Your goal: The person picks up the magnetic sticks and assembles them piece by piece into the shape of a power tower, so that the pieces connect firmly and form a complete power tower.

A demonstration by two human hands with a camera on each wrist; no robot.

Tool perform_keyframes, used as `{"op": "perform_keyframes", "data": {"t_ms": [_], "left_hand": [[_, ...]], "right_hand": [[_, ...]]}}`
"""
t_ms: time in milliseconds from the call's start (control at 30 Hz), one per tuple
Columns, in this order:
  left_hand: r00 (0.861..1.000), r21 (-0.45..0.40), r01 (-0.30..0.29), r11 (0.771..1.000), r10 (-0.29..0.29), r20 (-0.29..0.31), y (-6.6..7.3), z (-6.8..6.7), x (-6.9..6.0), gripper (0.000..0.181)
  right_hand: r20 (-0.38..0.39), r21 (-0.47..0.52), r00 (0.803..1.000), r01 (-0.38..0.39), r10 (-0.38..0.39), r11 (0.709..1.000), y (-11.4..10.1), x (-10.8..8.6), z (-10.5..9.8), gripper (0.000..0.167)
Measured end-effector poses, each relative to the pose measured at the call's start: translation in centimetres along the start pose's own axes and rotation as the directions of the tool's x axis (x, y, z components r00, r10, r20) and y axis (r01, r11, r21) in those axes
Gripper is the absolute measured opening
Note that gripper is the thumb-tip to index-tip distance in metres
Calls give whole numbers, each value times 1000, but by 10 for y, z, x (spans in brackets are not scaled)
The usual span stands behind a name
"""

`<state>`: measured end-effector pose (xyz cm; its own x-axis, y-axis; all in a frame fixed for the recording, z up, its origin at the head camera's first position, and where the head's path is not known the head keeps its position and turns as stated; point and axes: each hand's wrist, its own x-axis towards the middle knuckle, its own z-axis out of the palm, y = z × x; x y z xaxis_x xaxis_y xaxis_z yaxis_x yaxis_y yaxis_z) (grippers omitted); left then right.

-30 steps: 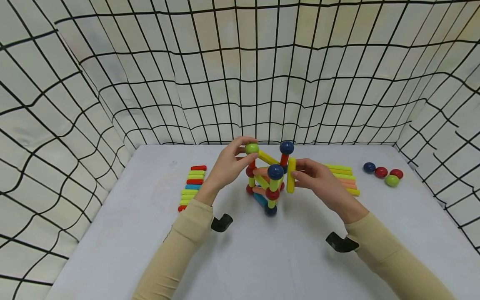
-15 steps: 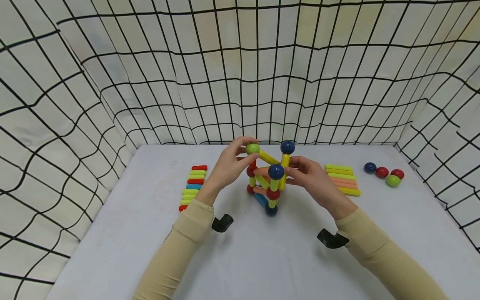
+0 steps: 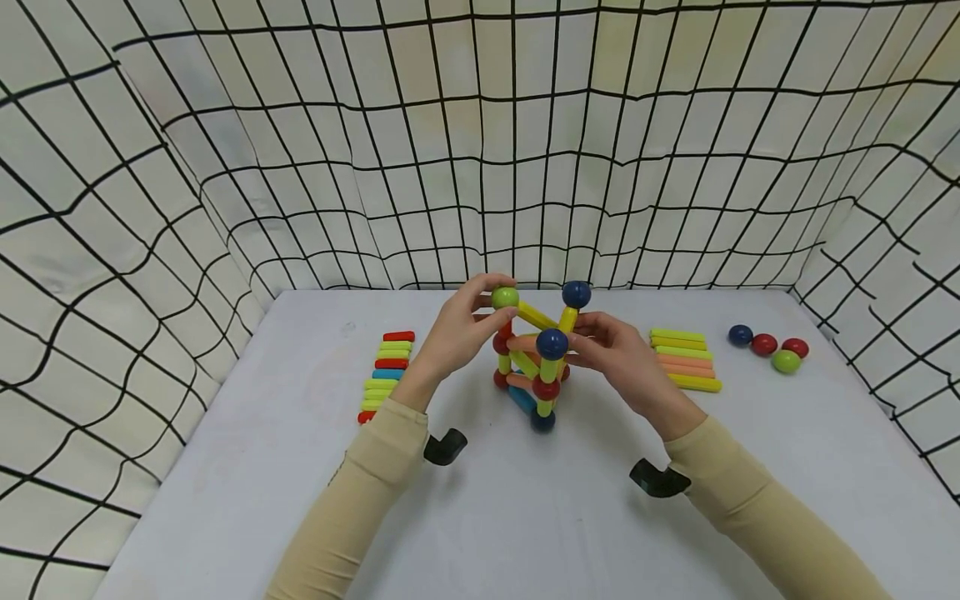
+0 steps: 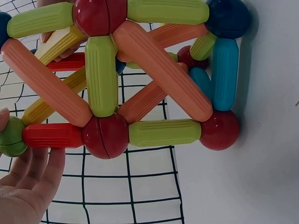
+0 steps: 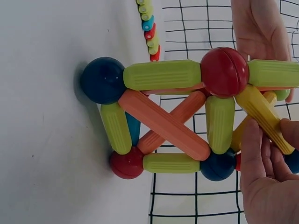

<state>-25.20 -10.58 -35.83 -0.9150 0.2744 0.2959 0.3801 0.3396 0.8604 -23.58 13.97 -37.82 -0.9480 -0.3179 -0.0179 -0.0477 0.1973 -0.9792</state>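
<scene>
A tower of magnetic rods and balls stands on the white table (image 3: 517,517). My left hand (image 3: 462,327) holds the green ball (image 3: 505,297) at the tower's top left corner, with fingers behind it and thumb in front. My right hand (image 3: 626,358) pinches a yellow rod (image 5: 265,119) on the tower's right side. In the right wrist view this rod slants from a red ball (image 5: 224,72) to a dark blue ball (image 5: 292,161). Orange rods (image 4: 161,70) cross the tower's sides diagonally. Another dark blue ball (image 3: 552,343) tops the front post.
Left of the tower lies a column of short red, lime and blue rods (image 3: 387,373). Longer yellow, lime and orange rods (image 3: 684,352) lie in a stack to the right. Several loose balls (image 3: 763,345) sit farther right. Black-lined white netting (image 3: 480,167) encloses the table's back and sides.
My right hand has moved left with the yellow rod, from beside the tower onto its right side. The rod has turned from upright to a slant. My left hand stays on the green ball.
</scene>
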Motion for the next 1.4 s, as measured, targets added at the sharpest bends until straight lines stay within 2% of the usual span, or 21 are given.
{"op": "perform_keyframes", "data": {"t_ms": [100, 233, 333, 433, 500, 567, 700, 767, 833, 1000, 1233, 1300, 1400], "left_hand": [[1000, -15, 2, 1000, -2, 9, 0, 0, -1, 40], [1000, -38, 20, 999, -19, 23, 0, 1, -5, 52], [999, -30, 37, 999, -37, 2, -2, 4, -9, 59], [995, 9, 91, 996, -90, -35, -5, 8, -16, 52], [988, 60, 155, 986, -154, -25, -6, 11, -21, 39], [977, 103, 211, 972, -214, 19, -6, 14, -26, 29], [958, 129, 261, 957, -274, 87, -6, 18, -33, 20], [959, 111, 263, 958, -273, 82, -7, 18, -34, 20], [958, 95, 271, 958, -278, 75, -8, 19, -34, 20], [953, 61, 284, 957, -289, 93, -14, 17, -28, 26], [947, -12, 252, 968, -244, 211, -29, 9, -19, 34], [946, 13, 240, 971, -237, 220, -31, 7, -20, 34], [951, 101, 226, 969, -242, 194, -34, 0, -26, 31]], "right_hand": [[4, -1, 1000, 6, -6, 1000, 1, 0, 0, 45], [4, 3, 1000, 0, 0, 1000, 7, 2, -6, 45], [-14, 1, 999, -32, 32, 999, 14, 5, -13, 43], [-26, -23, 997, -72, 71, 997, 23, 11, -21, 43], [-10, -72, 996, -89, 89, 993, 30, 14, -25, 45], [27, -153, 995, -91, 96, 984, 36, 15, -27, 47], [128, -308, 987, -52, 96, 950, 46, 17, -29, 52], [170, -346, 981, -32, 96, 938, 49, 17, -28, 53], [197, -347, 976, -18, 92, 938, 51, 17, -26, 53], [197, -344, 978, 9, 63, 939, 54, 16, -23, 47], [226, -348, 973, 42, 41, 936, 61, 11, -22, 40], [239, -348, 970, 57, 30, 936, 62, 9, -23, 38], [243, -352, 970, 66, 23, 934, 64, 7, -24, 36]]}}
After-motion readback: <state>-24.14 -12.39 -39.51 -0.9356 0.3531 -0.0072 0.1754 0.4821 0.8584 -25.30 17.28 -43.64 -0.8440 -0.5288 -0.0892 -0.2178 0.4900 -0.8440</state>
